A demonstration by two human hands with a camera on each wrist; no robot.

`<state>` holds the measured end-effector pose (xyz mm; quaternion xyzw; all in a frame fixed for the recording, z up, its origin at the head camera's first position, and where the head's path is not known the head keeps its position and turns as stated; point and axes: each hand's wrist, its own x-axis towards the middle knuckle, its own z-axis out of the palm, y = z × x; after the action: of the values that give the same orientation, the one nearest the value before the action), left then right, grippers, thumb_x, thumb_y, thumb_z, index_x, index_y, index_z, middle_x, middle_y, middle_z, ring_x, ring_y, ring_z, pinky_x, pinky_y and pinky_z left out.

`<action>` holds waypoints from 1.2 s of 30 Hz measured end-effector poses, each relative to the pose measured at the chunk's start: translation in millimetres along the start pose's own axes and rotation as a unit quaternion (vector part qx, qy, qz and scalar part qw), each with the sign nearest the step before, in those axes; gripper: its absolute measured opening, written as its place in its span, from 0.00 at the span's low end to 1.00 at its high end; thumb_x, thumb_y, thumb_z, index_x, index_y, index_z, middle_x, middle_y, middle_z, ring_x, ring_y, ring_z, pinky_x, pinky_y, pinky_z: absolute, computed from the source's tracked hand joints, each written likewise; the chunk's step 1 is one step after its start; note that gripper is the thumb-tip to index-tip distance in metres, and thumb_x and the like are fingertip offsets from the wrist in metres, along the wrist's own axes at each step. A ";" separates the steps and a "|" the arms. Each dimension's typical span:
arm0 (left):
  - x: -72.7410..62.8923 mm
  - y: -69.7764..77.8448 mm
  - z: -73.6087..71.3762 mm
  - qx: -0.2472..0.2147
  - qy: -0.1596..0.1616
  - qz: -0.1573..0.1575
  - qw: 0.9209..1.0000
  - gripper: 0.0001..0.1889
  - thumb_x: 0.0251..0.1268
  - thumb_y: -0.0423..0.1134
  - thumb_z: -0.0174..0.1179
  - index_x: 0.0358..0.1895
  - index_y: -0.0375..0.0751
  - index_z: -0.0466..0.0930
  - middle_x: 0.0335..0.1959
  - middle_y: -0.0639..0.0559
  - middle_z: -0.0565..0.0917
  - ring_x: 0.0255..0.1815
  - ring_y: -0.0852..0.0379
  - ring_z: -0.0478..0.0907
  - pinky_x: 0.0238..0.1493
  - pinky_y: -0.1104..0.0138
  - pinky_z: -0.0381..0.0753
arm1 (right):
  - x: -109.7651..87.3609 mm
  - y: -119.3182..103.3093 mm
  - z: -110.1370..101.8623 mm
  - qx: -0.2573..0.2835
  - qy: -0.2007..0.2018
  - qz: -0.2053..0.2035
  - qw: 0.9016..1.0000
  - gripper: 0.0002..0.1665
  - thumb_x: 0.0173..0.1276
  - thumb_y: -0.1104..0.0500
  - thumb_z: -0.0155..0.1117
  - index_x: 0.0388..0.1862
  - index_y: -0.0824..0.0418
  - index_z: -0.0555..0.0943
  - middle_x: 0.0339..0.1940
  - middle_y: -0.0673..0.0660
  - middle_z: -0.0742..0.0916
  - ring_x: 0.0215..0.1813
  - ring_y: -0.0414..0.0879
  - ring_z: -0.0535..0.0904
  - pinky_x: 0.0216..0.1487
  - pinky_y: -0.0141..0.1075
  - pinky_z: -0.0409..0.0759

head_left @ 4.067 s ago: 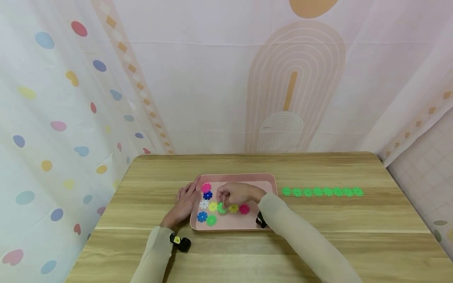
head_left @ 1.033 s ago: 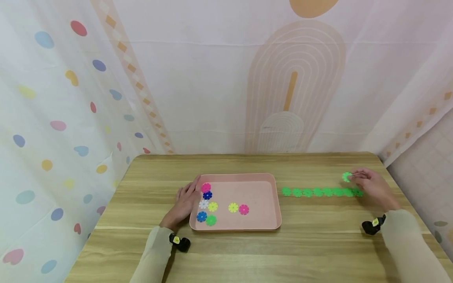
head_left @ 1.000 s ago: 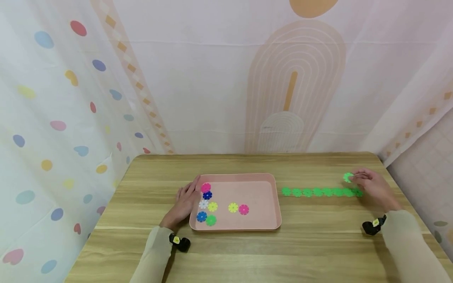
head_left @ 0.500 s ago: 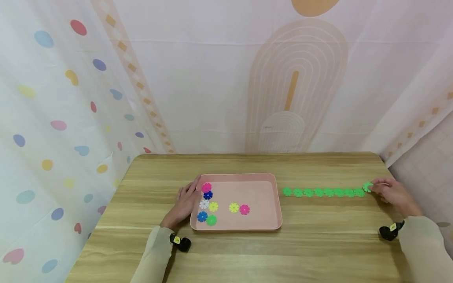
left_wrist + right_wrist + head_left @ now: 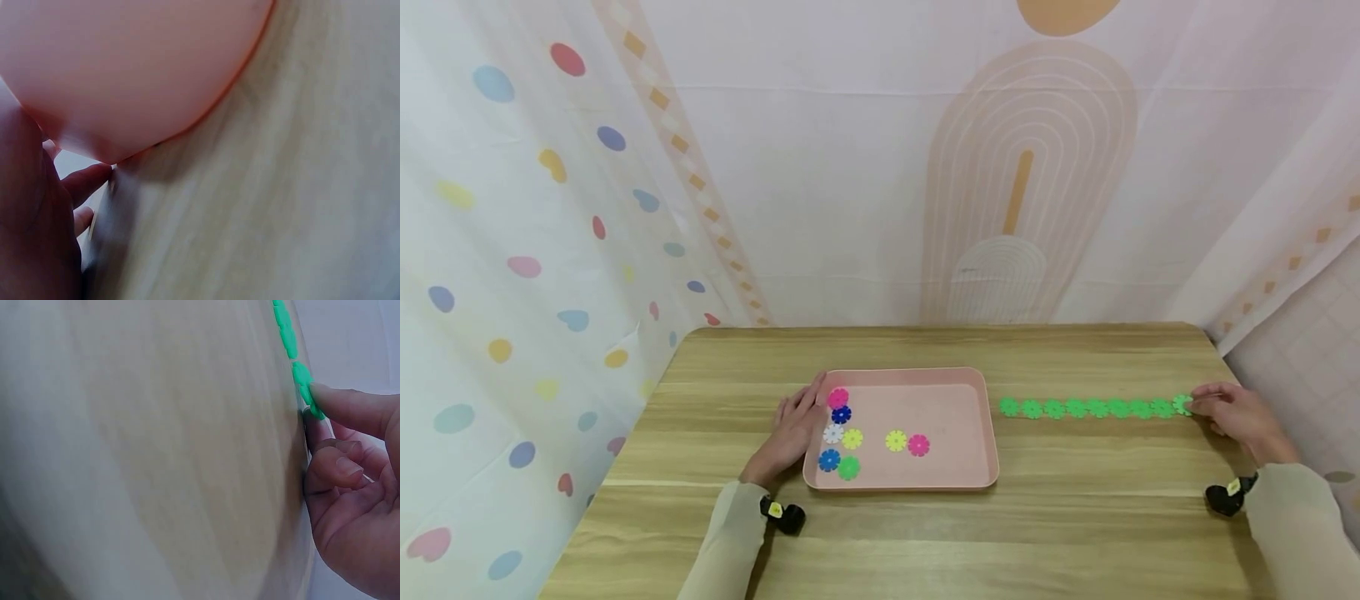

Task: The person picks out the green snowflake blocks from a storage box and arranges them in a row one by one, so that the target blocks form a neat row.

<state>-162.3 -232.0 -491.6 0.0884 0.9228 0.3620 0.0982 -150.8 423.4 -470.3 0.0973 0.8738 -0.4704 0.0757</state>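
A row of several green snowflake discs (image 5: 1098, 408) runs across the right part of the table. At its right end my right hand (image 5: 1236, 417) pinches one more green snowflake disc (image 5: 1182, 405) between thumb and fingers; in the right wrist view this disc (image 5: 306, 387) lies in line with the others. My left hand (image 5: 792, 429) rests at the left rim of a pink tray (image 5: 951, 479), its fingers fairly straight against the edge. In the left wrist view those fingers (image 5: 87, 182) touch the tray's outer side.
Inside the tray lie several loose discs: pink (image 5: 838, 398), dark blue (image 5: 841, 414), white (image 5: 832, 433), yellow (image 5: 852, 438), blue (image 5: 829, 460) and green (image 5: 848, 468) at the left, plus a yellow (image 5: 896, 441) and a pink disc (image 5: 918, 445) near the middle. A curtain (image 5: 850, 167) hangs behind the table.
My right hand took a green disc from the tray, carried it right above the row, then lowered it to the row's right end. The left hand stays at the tray.
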 end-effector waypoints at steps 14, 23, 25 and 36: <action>-0.5 0.1 1.6 -0.007 0.005 0.004 1.000 0.30 0.82 0.55 0.27 0.81 0.58 0.35 0.82 0.57 0.43 0.81 0.43 0.37 0.74 0.44 0.21 | -0.7 3.4 1.3 -0.019 0.003 -0.010 1.000 0.16 0.73 0.59 0.60 0.47 0.73 0.74 0.30 0.36 0.79 0.30 0.33 0.74 0.32 0.30 0.77; -1.0 0.1 1.2 0.002 0.008 0.014 1.000 0.30 0.82 0.55 0.27 0.81 0.57 0.36 0.83 0.57 0.42 0.81 0.43 0.37 0.74 0.43 0.21 | -0.5 3.8 1.0 -0.023 0.006 -0.014 1.000 0.18 0.73 0.58 0.59 0.49 0.74 0.74 0.30 0.35 0.79 0.31 0.31 0.75 0.32 0.31 0.78; -1.1 0.3 0.9 0.004 0.009 0.018 1.000 0.30 0.82 0.55 0.27 0.81 0.56 0.36 0.83 0.57 0.42 0.80 0.42 0.38 0.74 0.43 0.21 | -0.9 1.6 0.9 -0.036 0.009 -0.019 0.999 0.20 0.74 0.57 0.57 0.51 0.75 0.73 0.32 0.36 0.79 0.31 0.31 0.74 0.32 0.31 0.78; -1.4 1.7 0.4 -0.002 0.008 0.007 1.000 0.30 0.82 0.55 0.27 0.81 0.58 0.36 0.82 0.57 0.43 0.81 0.43 0.37 0.74 0.43 0.21 | 3.9 -52.9 21.0 -0.132 0.024 -0.113 0.984 0.22 0.77 0.54 0.56 0.53 0.73 0.76 0.48 0.68 0.83 0.38 0.31 0.72 0.35 0.29 0.74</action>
<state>-160.7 -230.8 -490.6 0.0921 0.9222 0.3651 0.0885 -166.5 377.7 -439.9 -0.0017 0.9351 -0.3540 0.0132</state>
